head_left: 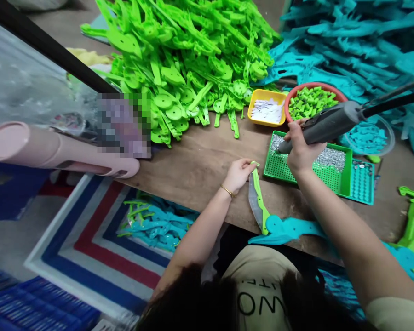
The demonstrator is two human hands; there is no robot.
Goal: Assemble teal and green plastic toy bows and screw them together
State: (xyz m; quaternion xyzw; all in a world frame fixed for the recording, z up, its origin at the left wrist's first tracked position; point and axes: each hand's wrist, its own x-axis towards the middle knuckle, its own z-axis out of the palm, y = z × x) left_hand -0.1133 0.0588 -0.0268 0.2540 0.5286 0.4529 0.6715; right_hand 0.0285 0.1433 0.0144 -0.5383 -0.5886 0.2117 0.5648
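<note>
My left hand (239, 174) pinches the tip of a curved toy blade, a clear strip with a bright green spine (258, 191). The blade's lower end joins a blue plastic handle (291, 230) lying along the table's near edge. My right hand (304, 155) is wrapped round a grey electric screwdriver (331, 123), tilted with its nose down over the left part of a green perforated tray (347, 177). Small silver screws (332, 158) lie heaped in that tray. The screwdriver's bit is too small to make out.
Large piles of green parts (193, 50) and blue parts (359, 41) fill the back. Near the tray stand a yellow dish (251, 110), a red bowl of green pieces (341, 95) and a clear tub (388, 149). A pink cylinder (27, 142) lies left. Another green-and-blue assembly (412, 225) lies right.
</note>
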